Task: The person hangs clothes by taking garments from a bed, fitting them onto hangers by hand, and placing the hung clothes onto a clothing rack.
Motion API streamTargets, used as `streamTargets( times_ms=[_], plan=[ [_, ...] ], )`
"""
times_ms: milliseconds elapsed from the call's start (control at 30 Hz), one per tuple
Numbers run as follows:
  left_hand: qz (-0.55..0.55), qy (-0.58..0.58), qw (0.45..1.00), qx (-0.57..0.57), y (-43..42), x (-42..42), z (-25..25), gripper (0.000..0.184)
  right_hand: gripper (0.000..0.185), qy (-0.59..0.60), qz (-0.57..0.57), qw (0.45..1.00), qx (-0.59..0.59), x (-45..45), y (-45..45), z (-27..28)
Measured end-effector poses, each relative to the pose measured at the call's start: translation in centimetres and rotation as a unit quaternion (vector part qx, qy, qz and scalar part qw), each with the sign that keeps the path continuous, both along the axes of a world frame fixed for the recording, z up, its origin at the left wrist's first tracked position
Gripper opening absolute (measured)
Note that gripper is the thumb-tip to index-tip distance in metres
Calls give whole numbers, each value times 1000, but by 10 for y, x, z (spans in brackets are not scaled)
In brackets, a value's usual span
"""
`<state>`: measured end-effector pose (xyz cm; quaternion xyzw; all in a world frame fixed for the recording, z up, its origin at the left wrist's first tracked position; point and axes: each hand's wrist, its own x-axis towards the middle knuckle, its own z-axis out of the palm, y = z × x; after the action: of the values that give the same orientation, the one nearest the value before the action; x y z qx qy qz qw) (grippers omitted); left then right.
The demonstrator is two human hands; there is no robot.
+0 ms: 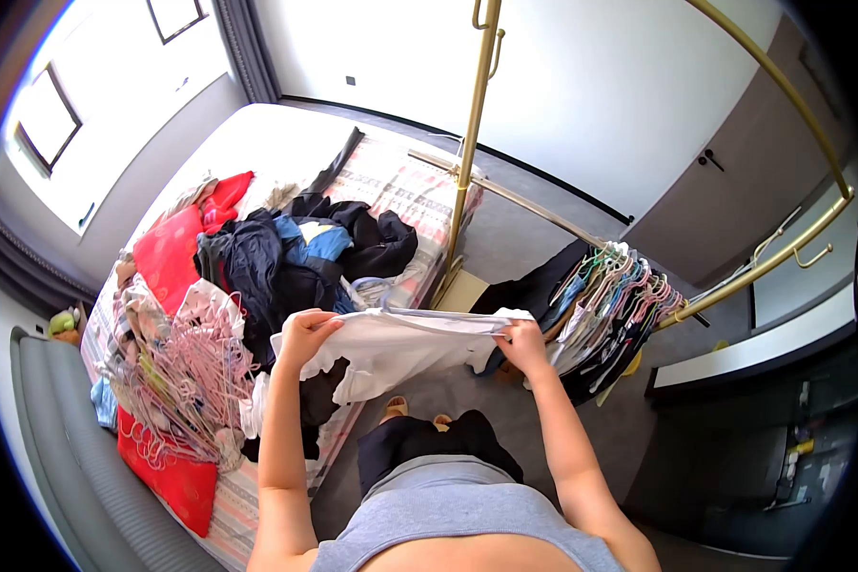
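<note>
A white garment (396, 348), thin and loose like a shirt, is stretched sideways in front of me at waist height. My left hand (307, 336) is closed on its left upper edge, over the side of the bed. At the other end, my right hand (521, 340) pinches the right edge, close to the clothes on the rack. The lower part of the garment hangs in folds. Dark clothes (267, 257) and a blue piece (313, 243) lie in a heap just beyond my left hand.
The bed (286, 143) on the left carries red pillows (169, 255) and a tangled pile of pink hangers (195, 367). A gold clothes rack (465, 162) rises ahead, with several garments on hangers (605, 305). A door (725, 181) is at the right, with a dark glossy surface (734, 467) nearer.
</note>
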<state>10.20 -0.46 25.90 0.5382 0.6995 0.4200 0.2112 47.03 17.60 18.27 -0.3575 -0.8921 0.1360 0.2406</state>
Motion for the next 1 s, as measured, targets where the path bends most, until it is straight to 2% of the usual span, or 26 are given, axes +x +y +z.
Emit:
streamTargets(
  times_ms=[67, 167, 333, 367, 433, 467, 567, 600, 633, 700, 767, 833, 867, 900, 933, 967, 1000],
  plan=[
    [-17, 39, 999, 8, 15, -5, 4, 15, 16, -14, -59, 996, -65, 3, 7, 5],
    [-38, 25, 999, 24, 40, -14, 0, 18, 15, 32, 14, 999, -20, -8, 5, 23],
    [-85, 44, 994, 42, 78, -9, -12, 19, 14, 19, 70, 997, 22, -64, -14, 35],
    [-100, 48, 993, 45, 83, -6, -12, 19, 15, -14, 72, 997, -18, -70, -19, 42],
    [-123, 62, 990, 28, 91, -2, -14, 19, 20, 39, 55, 985, -162, -92, -33, 67],
    [-138, 45, 989, 27, 95, -4, -18, 17, 19, 89, 64, 978, -180, -99, -35, 72],
    [-174, -68, 982, 36, 105, -20, -40, 15, 15, 140, 21, 974, -178, -100, -31, 53],
    [-172, -82, 981, 36, 107, -29, -44, 14, 10, 211, -2, 963, -168, -101, -32, 51],
    [-139, -47, 989, 6, 108, -38, -46, 14, 9, 200, -29, 959, -197, -96, -32, 48],
    [-96, -63, 993, 1, 112, -55, -51, 15, 7, 177, -83, 947, -254, -77, -31, 44],
    [-117, -17, 993, 14, 118, -63, -54, 14, 9, 149, -103, 918, -354, -64, -35, 44],
    [-163, 57, 983, 62, 131, -65, -67, 15, 8, 221, -25, 902, -369, -65, -43, 40],
    [-166, 54, 982, 74, 136, -63, -73, 17, 12, 272, -37, 881, -387, -68, -44, 39],
    [-165, 121, 975, 85, 139, -61, -78, 29, 17, 321, -49, 856, -401, -73, -45, 38],
    [-155, 136, 976, 67, 142, -55, -84, 37, 23, 371, -62, 828, -415, -77, -46, 34],
    [-147, 152, 976, 49, 146, -49, -92, 45, 35, 340, -103, 838, -413, -79, -44, 25],
    [-167, 123, 977, 44, 153, -46, -110, 53, 34, 310, -148, 849, -402, -77, -42, 1]
  ],
)
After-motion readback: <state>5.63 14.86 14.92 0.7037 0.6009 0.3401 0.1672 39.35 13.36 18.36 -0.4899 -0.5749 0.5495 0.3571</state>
